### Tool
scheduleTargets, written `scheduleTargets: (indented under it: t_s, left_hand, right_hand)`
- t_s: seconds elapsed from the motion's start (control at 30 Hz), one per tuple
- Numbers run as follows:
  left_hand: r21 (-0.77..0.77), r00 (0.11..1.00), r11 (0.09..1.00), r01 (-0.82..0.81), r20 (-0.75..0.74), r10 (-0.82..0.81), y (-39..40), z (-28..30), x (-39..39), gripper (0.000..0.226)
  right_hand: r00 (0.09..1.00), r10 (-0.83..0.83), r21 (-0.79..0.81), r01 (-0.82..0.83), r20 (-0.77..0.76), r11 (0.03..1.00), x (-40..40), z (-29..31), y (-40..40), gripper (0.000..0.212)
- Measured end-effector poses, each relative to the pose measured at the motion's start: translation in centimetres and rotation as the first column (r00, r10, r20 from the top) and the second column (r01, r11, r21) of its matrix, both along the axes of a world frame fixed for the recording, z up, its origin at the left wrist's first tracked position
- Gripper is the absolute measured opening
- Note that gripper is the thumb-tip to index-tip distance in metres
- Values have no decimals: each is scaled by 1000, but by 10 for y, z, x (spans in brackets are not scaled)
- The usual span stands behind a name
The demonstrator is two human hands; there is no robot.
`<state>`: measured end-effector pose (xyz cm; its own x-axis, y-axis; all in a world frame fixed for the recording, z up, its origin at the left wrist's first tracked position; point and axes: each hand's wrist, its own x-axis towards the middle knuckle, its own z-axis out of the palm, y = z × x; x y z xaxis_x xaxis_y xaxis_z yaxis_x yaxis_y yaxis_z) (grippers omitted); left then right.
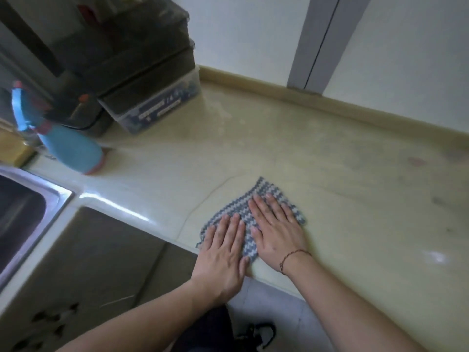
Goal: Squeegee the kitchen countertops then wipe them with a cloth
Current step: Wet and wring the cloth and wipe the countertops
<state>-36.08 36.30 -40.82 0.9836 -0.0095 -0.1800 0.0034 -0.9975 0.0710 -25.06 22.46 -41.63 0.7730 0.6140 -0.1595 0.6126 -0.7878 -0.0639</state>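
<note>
Risk: my hands, left (223,252) and right (276,229), press flat on cloth (256,199) at table (355,174) edge; slip toward 6 o'clock drops it.

Pale countertop (330,158) carries striped cloth (269,194) near front edge; blue spray bottle (73,148); clear storage box (162,105).

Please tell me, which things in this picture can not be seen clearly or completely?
- Cloth: head view, mostly covered by the left hand and right hand.
- Sink: cut off by the left edge.
- Spray bottle: blurred.
- Label on the plastic box: blurred, unreadable.
- Squeegee: not in view.
</note>
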Motion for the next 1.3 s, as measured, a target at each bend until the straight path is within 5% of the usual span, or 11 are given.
scheduleTargets:
  t_s: [0.73, 0.9, 1.3]
  left_hand:
    - [102, 993, 995, 8, -119, 4, -64, 10, 4, 67]
    - [-22, 991, 996, -86, -100, 83, -92, 12, 7, 63]
    - [-38, 981, 982, -186, 54, 188, -143, 12, 5, 52]
  right_hand:
    - [998, 33, 147, -24, -62, 989, 10, 0, -61, 61]
    - [993, 60, 171, -42, -102, 984, 16, 6, -86, 59]
    - [955, 265, 223, -231, -132, 947, 30, 7, -108, 51]
